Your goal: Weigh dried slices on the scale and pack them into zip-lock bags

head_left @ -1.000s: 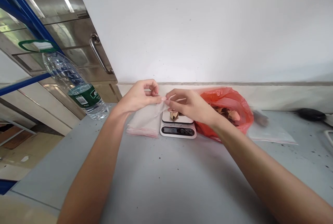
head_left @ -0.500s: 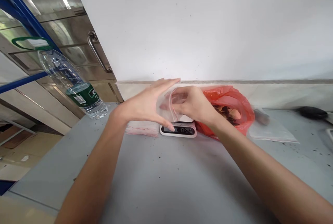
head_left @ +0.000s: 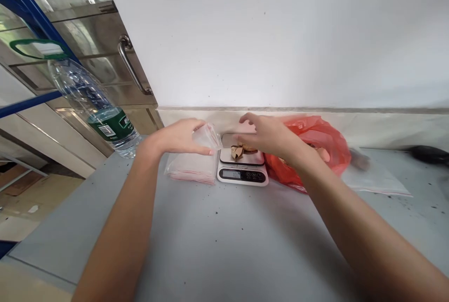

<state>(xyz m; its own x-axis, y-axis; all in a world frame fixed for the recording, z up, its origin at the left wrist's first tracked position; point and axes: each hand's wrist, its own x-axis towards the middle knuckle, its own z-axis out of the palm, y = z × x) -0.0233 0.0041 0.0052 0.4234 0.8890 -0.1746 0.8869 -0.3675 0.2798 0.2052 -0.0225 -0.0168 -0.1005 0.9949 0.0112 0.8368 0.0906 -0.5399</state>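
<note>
Compared with half a second earlier, the two hands have separated. The left hand [head_left: 178,137], which then stood flat and spread against a clear bag in front of the scale, now sits lower and to the left, its fingers closed on the small clear bag [head_left: 207,136] and holding it open-mouthed just above the stack of bags [head_left: 191,171]. The right hand [head_left: 267,133] has let go of the bag and now hovers over the scale [head_left: 242,171], fingers curled downward at the brown dried pieces [head_left: 239,151] on the pan; whether it pinches any of them cannot be told.

The bag is thin, transparent and slightly crumpled, with its mouth turned toward the scale. The stack beneath it shows a faint red edge line. The scale, white with a dark lit display, stands on the grey surface [head_left: 224,236] between the stack and a red plastic bag [head_left: 315,145]. A water bottle [head_left: 94,105] stands at far left.
</note>
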